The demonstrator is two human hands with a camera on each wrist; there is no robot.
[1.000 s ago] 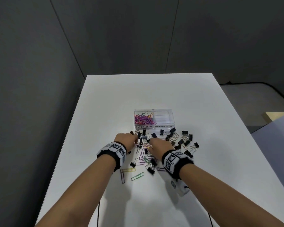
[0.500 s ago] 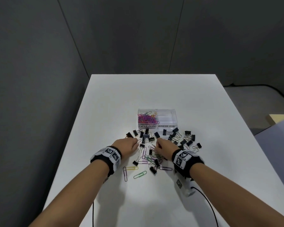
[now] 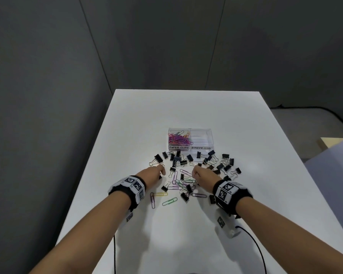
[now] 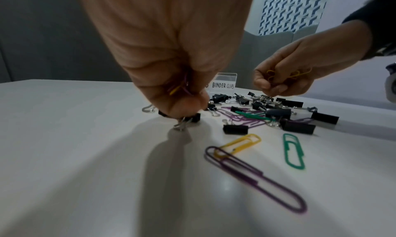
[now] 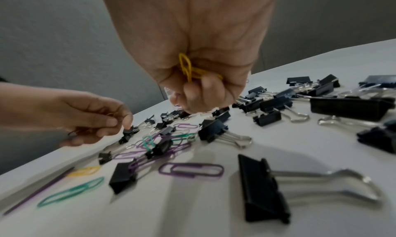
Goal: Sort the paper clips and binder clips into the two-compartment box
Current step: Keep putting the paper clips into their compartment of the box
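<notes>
Purple paper clip (image 3: 152, 200) lengthwise toward box (image 3: 190, 149), yellow clip (image 3: 160, 194) crosswise

Forearms bare. Black wristband (image 3: 129, 189) on left, black wristband (image 3: 231, 192) on right, each bearing white square-pattern marker tiles; thin black cable (image 3: 253, 244) trails from right unit.

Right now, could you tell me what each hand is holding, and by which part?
The right hand bunches yellow paper clips in its curled fingers. The left hand holds purple and yellow paper clips against its palm; which part cannot be told.
</notes>
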